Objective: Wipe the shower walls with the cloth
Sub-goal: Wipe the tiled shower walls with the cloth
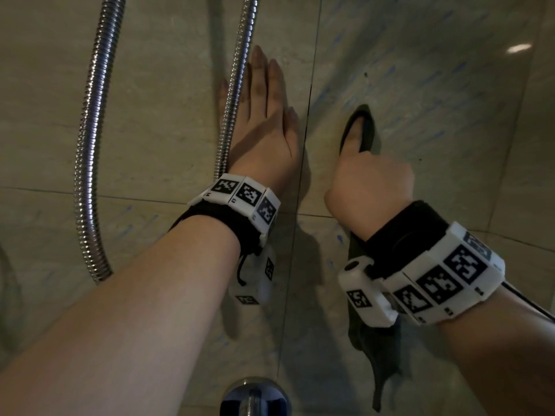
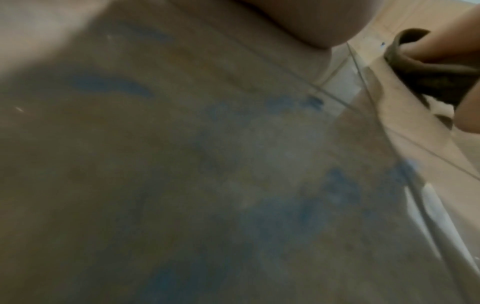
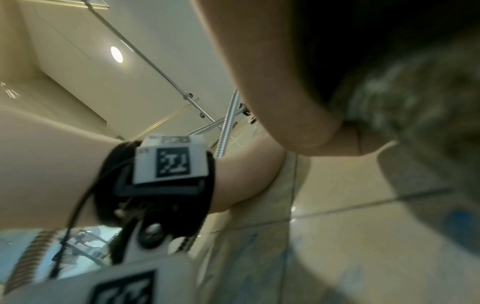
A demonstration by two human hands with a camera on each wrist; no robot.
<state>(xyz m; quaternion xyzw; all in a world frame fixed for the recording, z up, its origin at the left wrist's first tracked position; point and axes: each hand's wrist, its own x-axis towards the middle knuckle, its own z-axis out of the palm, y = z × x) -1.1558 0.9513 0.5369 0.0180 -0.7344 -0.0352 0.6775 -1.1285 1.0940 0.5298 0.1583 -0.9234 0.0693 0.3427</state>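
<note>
My left hand (image 1: 264, 115) lies flat on the beige tiled shower wall (image 1: 435, 85), fingers straight, just right of a metal shower hose (image 1: 237, 85). My right hand (image 1: 369, 181) grips a dark grey-green cloth (image 1: 365, 130) and presses it against the wall to the right of the vertical grout line. The cloth's tail (image 1: 378, 370) hangs down below the wrist. In the left wrist view the cloth (image 2: 426, 76) shows bunched under my right fingers. In the right wrist view the cloth (image 3: 415, 102) fills the right side, blurred. Faint blue smears mark the tiles (image 2: 109, 86).
A second loop of shower hose (image 1: 90, 145) hangs at the left. A chrome tap fitting (image 1: 255, 394) sticks out at the bottom centre. A metal rail (image 3: 145, 59) crosses overhead in the right wrist view. Tile corner lies at the far right (image 1: 525, 145).
</note>
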